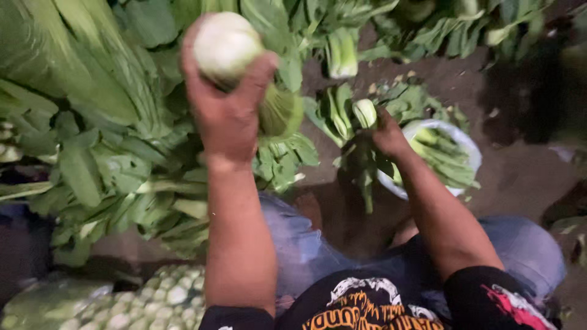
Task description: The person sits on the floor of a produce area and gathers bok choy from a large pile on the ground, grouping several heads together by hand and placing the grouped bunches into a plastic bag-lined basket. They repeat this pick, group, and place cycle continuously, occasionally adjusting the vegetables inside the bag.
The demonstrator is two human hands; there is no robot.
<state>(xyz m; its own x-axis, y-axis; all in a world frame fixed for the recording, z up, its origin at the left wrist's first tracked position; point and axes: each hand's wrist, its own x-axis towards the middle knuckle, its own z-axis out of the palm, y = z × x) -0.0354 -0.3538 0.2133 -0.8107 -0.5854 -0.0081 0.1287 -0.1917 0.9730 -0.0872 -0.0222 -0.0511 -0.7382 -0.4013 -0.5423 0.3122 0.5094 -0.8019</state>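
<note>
My left hand [227,110] is raised and closed around the pale cut base of a bunch of leafy greens [227,43], whose green stalks hang to the right behind the hand. Lower and to the right, my right hand [388,135] grips a smaller bunch of greens [358,131] by its stalks; the leaves droop toward the ground. That bunch hangs beside a white bowl [468,146] that holds more greens.
A big heap of leafy greens [92,122] fills the left and top. Bundled stalks with pale cut ends [153,299] lie at the bottom left. Dark bare ground [520,177] lies at the right. My knees in blue jeans [526,250] are below.
</note>
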